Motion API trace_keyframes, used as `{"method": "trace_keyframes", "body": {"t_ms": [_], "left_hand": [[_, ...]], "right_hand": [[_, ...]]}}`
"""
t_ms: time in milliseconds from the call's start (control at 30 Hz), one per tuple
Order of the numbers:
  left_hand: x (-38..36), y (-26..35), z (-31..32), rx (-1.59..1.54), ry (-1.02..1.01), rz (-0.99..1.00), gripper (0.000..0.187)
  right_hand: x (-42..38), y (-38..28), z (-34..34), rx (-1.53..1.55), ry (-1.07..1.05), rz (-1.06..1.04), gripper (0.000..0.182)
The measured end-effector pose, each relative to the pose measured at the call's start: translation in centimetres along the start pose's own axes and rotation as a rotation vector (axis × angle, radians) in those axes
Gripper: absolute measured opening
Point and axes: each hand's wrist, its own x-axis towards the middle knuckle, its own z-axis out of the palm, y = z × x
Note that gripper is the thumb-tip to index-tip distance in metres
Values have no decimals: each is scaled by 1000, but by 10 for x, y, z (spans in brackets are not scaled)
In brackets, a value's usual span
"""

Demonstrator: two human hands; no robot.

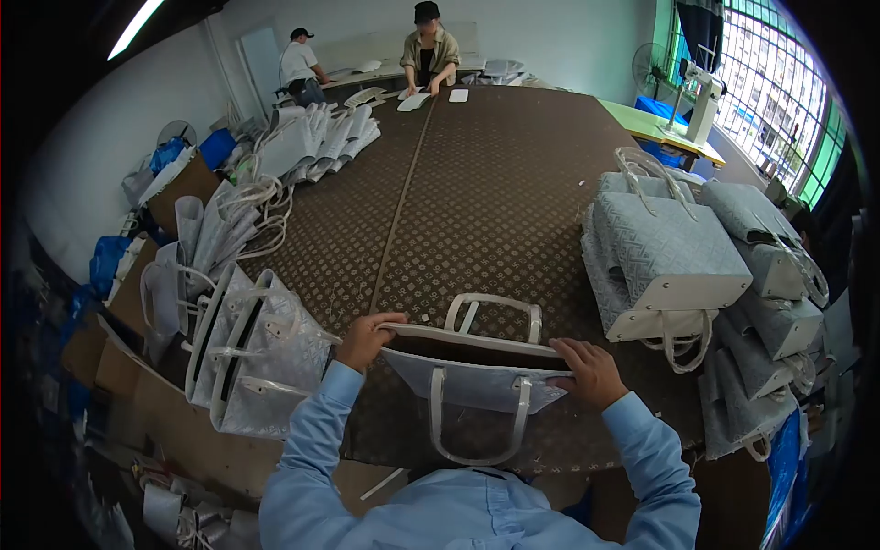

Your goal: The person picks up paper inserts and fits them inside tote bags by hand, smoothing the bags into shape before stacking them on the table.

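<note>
Close in front of me a silvery-white handbag (pixel 478 385) stands on the brown patterned table, its dark top opening facing up. One white handle hangs down the near side, and the other stands up behind the far rim. My left hand (pixel 367 339) grips the left end of the rim, fingers over the far edge. Gripping the right end is my right hand (pixel 589 371), its fingers on top of the rim and its thumb at the near side. The bag's inside is too dark to make out.
Several similar handbags (pixel 261 353) stand at my left, and stacked finished-looking bags (pixel 674 247) rise at my right. Silvery panels (pixel 316 142) lie along the far left edge. Two people work at the back, near a sewing machine (pixel 704 101) at far right.
</note>
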Motion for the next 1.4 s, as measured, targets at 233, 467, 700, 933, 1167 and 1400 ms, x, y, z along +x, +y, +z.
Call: {"method": "trace_keyframes", "body": {"t_ms": [233,467,700,933,1167,1400], "left_hand": [[-12,66,18,983,154,836,36],[-13,56,37,948,-421,519,28],[30,80,59,499,-1140,192,54],[34,71,41,-27,-1259,-23,62],[4,81,63,670,-879,127,30],[-32,33,13,775,-400,459,36]], "right_hand": [[-2,2,-14,52,65,-34,27],[5,-18,20,83,159,-93,15],[37,-29,15,409,7,-79,12],[58,-70,30,181,-200,18,22],[52,-44,32,266,-164,-76,25],[-14,8,12,18,246,-205,20]]}}
